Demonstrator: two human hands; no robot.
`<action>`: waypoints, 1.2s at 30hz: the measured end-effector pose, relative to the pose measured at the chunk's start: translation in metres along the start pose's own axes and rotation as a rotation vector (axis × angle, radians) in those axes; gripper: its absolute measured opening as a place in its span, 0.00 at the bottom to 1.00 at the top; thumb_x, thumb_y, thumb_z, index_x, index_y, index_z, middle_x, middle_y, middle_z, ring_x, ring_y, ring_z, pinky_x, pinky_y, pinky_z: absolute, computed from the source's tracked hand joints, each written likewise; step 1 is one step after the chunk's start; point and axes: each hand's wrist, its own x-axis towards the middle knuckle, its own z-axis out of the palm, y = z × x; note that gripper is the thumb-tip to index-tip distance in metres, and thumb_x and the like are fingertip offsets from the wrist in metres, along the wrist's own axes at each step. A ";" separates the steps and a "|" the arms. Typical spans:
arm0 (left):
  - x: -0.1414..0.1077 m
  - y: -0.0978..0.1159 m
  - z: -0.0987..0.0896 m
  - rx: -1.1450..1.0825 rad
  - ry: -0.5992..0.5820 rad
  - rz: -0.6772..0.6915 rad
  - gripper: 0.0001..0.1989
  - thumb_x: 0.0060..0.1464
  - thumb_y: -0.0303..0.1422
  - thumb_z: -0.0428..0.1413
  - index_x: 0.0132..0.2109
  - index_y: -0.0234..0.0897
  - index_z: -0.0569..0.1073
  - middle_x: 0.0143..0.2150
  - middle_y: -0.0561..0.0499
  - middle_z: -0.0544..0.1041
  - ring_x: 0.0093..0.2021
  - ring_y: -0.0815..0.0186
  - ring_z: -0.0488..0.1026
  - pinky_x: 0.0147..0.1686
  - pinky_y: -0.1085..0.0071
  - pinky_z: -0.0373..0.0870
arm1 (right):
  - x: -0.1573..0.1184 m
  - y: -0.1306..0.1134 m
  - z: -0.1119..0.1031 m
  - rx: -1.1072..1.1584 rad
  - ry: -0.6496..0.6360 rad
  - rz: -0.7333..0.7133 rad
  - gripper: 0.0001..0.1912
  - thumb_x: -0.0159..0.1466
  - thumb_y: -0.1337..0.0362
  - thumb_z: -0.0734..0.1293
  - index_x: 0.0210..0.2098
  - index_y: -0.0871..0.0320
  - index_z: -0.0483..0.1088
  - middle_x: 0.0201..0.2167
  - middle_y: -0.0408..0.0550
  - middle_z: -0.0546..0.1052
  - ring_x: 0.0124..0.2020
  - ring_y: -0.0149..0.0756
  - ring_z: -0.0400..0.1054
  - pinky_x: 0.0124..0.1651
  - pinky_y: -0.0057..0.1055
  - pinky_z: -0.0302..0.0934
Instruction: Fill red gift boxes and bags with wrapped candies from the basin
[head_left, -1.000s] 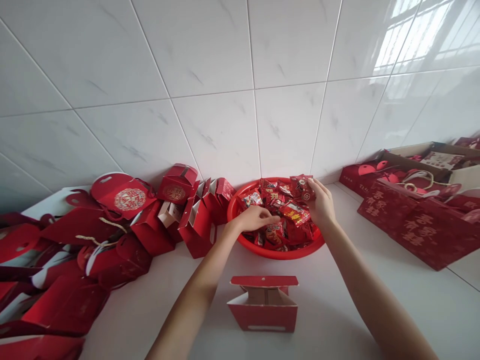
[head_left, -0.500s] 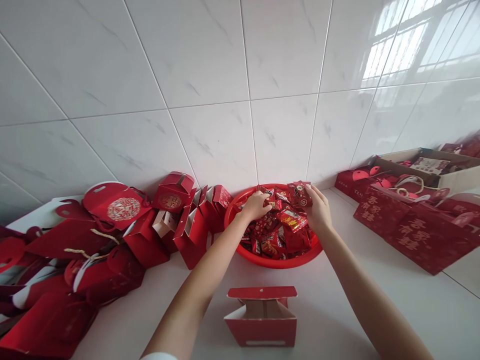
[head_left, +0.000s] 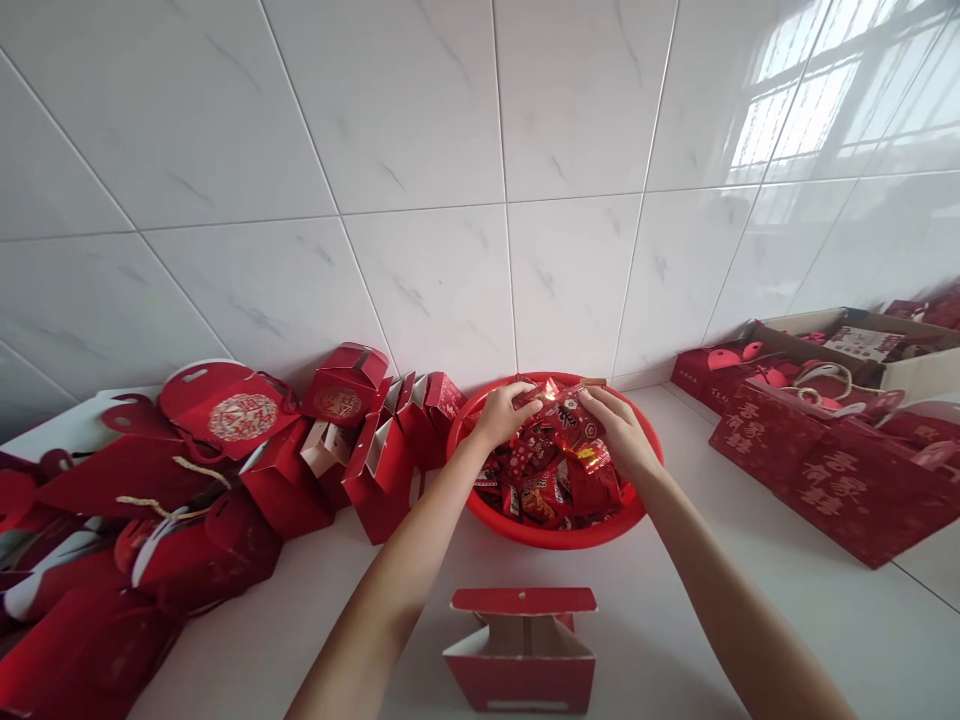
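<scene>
- White tiled wall (head_left: 420,120), grey-veined, filled the upper view; window light reflected at upper right.
- White table (head_left: 787,540) ran along its foot and bore everything else.
- Crowd of red boxes (head_left: 210,560) lay at left, some upright, some leaning on one another; pale cord handles showed on one, round gold emblems on two.
- Dark red printed bags (head_left: 855,490) stood at right, pale characters on their sides. An open carton (head_left: 915,370) sat just behind, red items inside.
- Round red basin (head_left: 555,538) rested mid-table near the wall, well filled with wrapped packets.
- Open red box (head_left: 525,680) stood upright, nearer the camera than the basin, top flaps apart, pale inside visible.
- Right hand (head_left: 619,430) was over the basin's right part, nearly closed, thumb and fingers pinching a dark red packet.
- Left hand (head_left: 499,415) was over the basin's left part, fingers curled, partly open, tips at the packets; could not tell whether it gripped one.
- Dark red packet (head_left: 574,418), pale flower print on it, was between the two hands, above the pile.
- Remaining packets (head_left: 541,495), mostly red and glossy, lay jumbled inside the basin.
</scene>
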 end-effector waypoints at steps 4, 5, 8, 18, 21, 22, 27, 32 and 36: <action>0.000 0.003 -0.003 -0.451 0.024 0.034 0.22 0.53 0.45 0.63 0.49 0.35 0.79 0.52 0.43 0.82 0.54 0.52 0.77 0.55 0.58 0.71 | 0.001 0.000 0.000 0.046 -0.022 -0.014 0.16 0.56 0.47 0.74 0.34 0.51 0.76 0.36 0.43 0.81 0.39 0.42 0.75 0.42 0.34 0.68; 0.000 0.005 -0.003 -0.518 0.023 0.032 0.22 0.52 0.46 0.63 0.49 0.35 0.79 0.51 0.44 0.82 0.53 0.53 0.77 0.55 0.58 0.71 | 0.002 0.000 -0.001 0.094 -0.028 -0.028 0.16 0.56 0.47 0.75 0.34 0.52 0.76 0.35 0.43 0.81 0.38 0.42 0.75 0.41 0.34 0.68; -0.004 0.015 -0.002 -0.633 0.038 0.022 0.23 0.50 0.47 0.65 0.48 0.36 0.80 0.51 0.45 0.82 0.53 0.53 0.77 0.55 0.59 0.71 | 0.006 0.000 -0.003 0.228 -0.027 -0.056 0.18 0.52 0.50 0.78 0.35 0.53 0.77 0.34 0.44 0.82 0.37 0.42 0.76 0.42 0.35 0.69; -0.020 0.036 -0.001 -0.430 -0.031 -0.057 0.21 0.53 0.36 0.65 0.54 0.36 0.77 0.56 0.45 0.80 0.55 0.57 0.77 0.55 0.62 0.73 | 0.007 -0.002 -0.005 0.328 -0.032 -0.025 0.17 0.49 0.58 0.80 0.36 0.53 0.75 0.32 0.41 0.81 0.34 0.36 0.76 0.42 0.34 0.70; -0.021 0.037 -0.001 -0.459 -0.103 -0.039 0.21 0.54 0.34 0.64 0.55 0.37 0.77 0.57 0.46 0.79 0.55 0.57 0.77 0.56 0.60 0.73 | 0.006 -0.004 -0.006 0.316 -0.048 -0.003 0.16 0.49 0.58 0.80 0.34 0.53 0.75 0.31 0.42 0.81 0.33 0.37 0.76 0.40 0.35 0.70; -0.022 0.037 -0.002 -0.485 -0.126 -0.025 0.20 0.53 0.34 0.64 0.54 0.37 0.78 0.56 0.46 0.80 0.56 0.56 0.77 0.56 0.60 0.73 | 0.006 -0.004 -0.005 0.306 -0.049 0.000 0.17 0.48 0.58 0.80 0.34 0.53 0.75 0.31 0.41 0.81 0.32 0.37 0.76 0.40 0.35 0.71; -0.021 0.029 -0.003 -0.424 -0.210 -0.018 0.17 0.55 0.28 0.59 0.52 0.38 0.79 0.52 0.49 0.82 0.54 0.58 0.78 0.55 0.62 0.73 | 0.007 -0.003 -0.006 0.318 0.064 -0.032 0.19 0.46 0.59 0.81 0.35 0.53 0.75 0.30 0.41 0.81 0.30 0.35 0.75 0.37 0.33 0.71; -0.019 0.019 -0.002 -0.035 -0.160 -0.133 0.18 0.57 0.22 0.47 0.41 0.37 0.82 0.39 0.52 0.84 0.42 0.64 0.81 0.46 0.69 0.76 | 0.017 0.004 -0.014 0.391 0.255 -0.091 0.18 0.45 0.59 0.80 0.31 0.54 0.72 0.27 0.40 0.79 0.29 0.36 0.74 0.33 0.34 0.70; -0.017 0.014 -0.003 0.112 -0.110 -0.174 0.17 0.55 0.21 0.49 0.38 0.37 0.82 0.40 0.51 0.84 0.44 0.63 0.80 0.47 0.69 0.75 | 0.021 0.007 -0.016 0.391 0.292 -0.112 0.17 0.46 0.60 0.79 0.30 0.54 0.70 0.27 0.40 0.79 0.28 0.36 0.74 0.33 0.34 0.70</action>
